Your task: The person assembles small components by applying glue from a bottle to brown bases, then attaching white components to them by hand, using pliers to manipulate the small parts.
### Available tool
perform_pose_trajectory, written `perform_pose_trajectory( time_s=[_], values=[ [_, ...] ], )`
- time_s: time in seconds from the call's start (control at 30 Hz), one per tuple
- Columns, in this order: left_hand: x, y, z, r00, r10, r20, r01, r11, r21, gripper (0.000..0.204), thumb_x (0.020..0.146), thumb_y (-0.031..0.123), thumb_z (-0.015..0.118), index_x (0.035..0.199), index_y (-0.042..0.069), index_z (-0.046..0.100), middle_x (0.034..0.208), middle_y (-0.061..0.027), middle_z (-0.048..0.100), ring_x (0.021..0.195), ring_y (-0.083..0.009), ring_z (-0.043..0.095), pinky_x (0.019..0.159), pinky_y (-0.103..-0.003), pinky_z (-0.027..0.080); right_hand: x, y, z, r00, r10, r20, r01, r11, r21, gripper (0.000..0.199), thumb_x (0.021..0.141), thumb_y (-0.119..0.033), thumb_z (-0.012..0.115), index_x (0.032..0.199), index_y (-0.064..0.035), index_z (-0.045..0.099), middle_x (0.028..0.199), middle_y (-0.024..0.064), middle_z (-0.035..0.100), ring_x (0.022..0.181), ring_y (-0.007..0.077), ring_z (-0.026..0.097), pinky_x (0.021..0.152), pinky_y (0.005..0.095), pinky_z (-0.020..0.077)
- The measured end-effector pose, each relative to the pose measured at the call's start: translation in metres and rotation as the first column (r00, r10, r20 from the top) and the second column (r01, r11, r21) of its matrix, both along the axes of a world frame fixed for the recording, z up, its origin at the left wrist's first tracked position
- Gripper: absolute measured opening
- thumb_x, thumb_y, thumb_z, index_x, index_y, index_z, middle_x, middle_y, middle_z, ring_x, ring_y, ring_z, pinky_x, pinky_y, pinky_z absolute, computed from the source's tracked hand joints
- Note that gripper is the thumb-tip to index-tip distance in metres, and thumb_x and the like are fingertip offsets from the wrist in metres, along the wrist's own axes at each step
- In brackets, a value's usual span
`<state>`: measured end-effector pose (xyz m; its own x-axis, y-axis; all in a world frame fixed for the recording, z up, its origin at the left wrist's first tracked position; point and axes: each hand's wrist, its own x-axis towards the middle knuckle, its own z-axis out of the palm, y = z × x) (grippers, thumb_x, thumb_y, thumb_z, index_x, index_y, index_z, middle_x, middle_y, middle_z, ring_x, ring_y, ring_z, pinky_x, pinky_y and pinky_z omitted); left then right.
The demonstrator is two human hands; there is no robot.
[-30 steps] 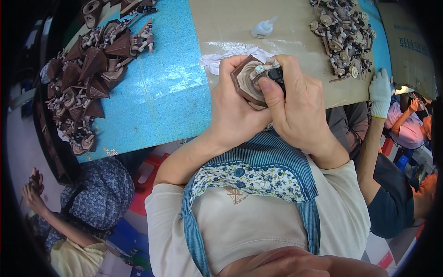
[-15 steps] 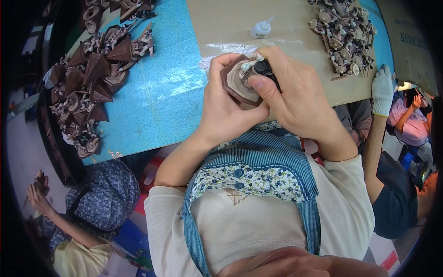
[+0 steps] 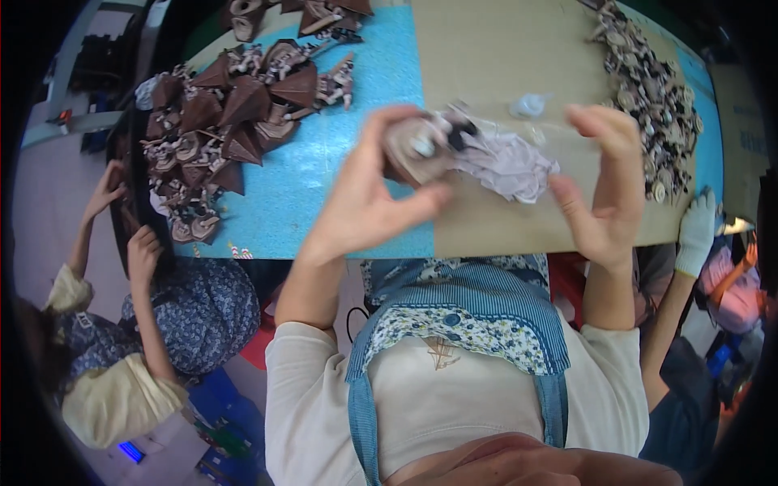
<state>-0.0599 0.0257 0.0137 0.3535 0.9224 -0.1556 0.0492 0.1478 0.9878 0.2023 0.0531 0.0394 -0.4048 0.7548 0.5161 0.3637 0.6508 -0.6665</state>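
Note:
A figurine on a brown angular base (image 3: 417,158), blurred by motion, is gripped in my left hand (image 3: 356,202). It carries a small figure with white and black parts. To its right my right hand (image 3: 604,186) is raised over the table with thumb and fingers apart, holding nothing. A crumpled whitish cloth or tissue (image 3: 519,166) lies on the brown sheet between my hands. Just beyond it stands a small translucent bottle (image 3: 531,105) with a thin nozzle.
Brown pointed pieces and figurines (image 3: 243,105) are heaped on the blue left part of the table (image 3: 324,194). Several small figures (image 3: 648,105) fill the right side. A co-worker's gloved hand (image 3: 697,227) rests at the right edge; another person's hands (image 3: 134,219) are at the left.
My right hand has let go of the figurine and moved right, opening. My left hand keeps the figurine. The crumpled cloth now shows between them, and the view has shifted.

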Motion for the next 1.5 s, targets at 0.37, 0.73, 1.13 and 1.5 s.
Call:
perform_pose_trajectory(
  time_s=[0.37,0.73,1.13,1.5],
  values=[
    [-0.074,0.07,0.038,-0.224,0.606,-0.763,0.23,0.794,0.563,0.059,0.079,0.02,0.063,0.134,0.008,0.044,0.138,-0.0162,0.044,0.13,-0.0357,0.036,0.106,-0.061,0.024,-0.009,0.029,-0.059,0.972,-0.23,0.054,0.236,0.932,-0.276,0.065,0.068,-0.001,0.073,0.128,-0.002,0.049,0.122,0.0168,0.053,0.107,0.0334,0.052,0.092,0.0395,0.0433],
    [0.005,0.224,0.045,0.206,0.678,-0.706,0.342,0.626,0.701,0.045,0.08,0.021,0.069,0.118,0.002,0.056,0.11,-0.0185,0.061,0.103,-0.0385,0.056,0.088,-0.043,0.046,-0.006,0.036,-0.066,0.972,-0.236,0.0,0.227,0.933,-0.279,0.035,0.073,0.007,0.065,0.107,-0.0014,0.059,0.102,0.0151,0.062,0.092,0.0339,0.056,0.079,0.0394,0.0474],
    [0.057,0.329,0.026,0.102,0.619,-0.779,0.024,0.781,0.624,0.054,0.076,0.012,0.066,0.125,-0.001,0.047,0.121,-0.0298,0.053,0.1,-0.0397,0.061,0.085,-0.046,0.052,0.001,0.036,-0.067,0.976,-0.216,-0.011,0.201,0.929,-0.31,0.035,0.076,0.004,0.065,0.11,-0.0003,0.058,0.099,0.0164,0.06,0.09,0.0345,0.056,0.079,0.0401,0.0469],
    [0.052,0.087,-0.006,0.932,0.156,0.326,-0.167,0.986,0.008,0.064,0.077,-0.009,0.07,0.126,0.009,0.033,0.12,-0.0119,0.049,0.108,-0.0195,0.057,0.09,-0.032,0.049,0.024,0.023,-0.039,0.883,-0.306,-0.357,0.101,0.865,-0.492,0.038,0.092,-0.012,0.061,0.126,0.0028,0.052,0.104,0.0083,0.053,0.085,0.0163,0.058,0.079,0.0272,0.0474]
  ],
)
